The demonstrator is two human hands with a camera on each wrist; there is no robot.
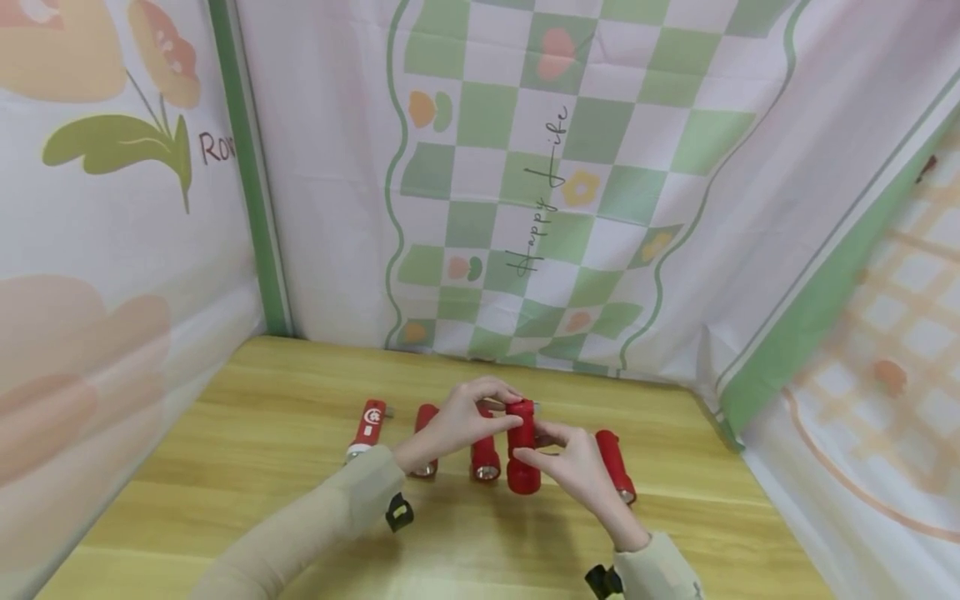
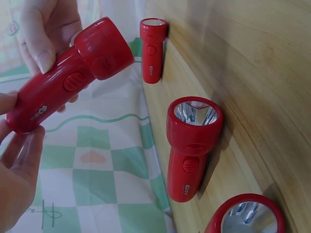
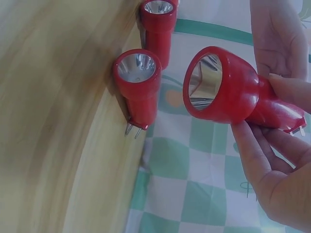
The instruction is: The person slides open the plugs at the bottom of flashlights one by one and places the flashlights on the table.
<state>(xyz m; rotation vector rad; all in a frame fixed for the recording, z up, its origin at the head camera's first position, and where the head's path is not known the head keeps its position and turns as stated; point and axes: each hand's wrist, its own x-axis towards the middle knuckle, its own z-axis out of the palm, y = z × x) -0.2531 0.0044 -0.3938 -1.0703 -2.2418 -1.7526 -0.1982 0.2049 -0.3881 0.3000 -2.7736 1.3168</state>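
Beneath the held flashlight (image 1: 523, 437), a wooden table (image 1: 480, 550) is spread, and the flashlight is carried clear of its surface. To its left, two red flashlights (image 1: 485, 457) and a red-and-white flashlight (image 1: 371, 427) are laid; to its right, one more red flashlight (image 1: 613, 462) is placed. From its near left the left sleeve (image 1: 330, 512) is angled up, and from its near right the right sleeve (image 1: 656, 575), so that it is reached from both sides. By the left hand (image 1: 467, 414), its tail end is pinched between thumb and fingers; by the right hand (image 1: 576, 468), its barrel is held near the neck, and neither hand is spread wide. Light weight and a stiff, probably plastic shell are judged likely, with some slipperiness in the gloss. Because its flared head (image 2: 108, 48) may be the heavier end, a hold is best taken on the narrower barrel just behind it, with the tail steadied. Knocks should be kept from the shiny reflector (image 3: 206, 80). Pressure on the ridged switch (image 2: 74, 81) is best avoided. Thin metal prongs (image 3: 302, 130) are bared at the tail and could be bent if squeezed.
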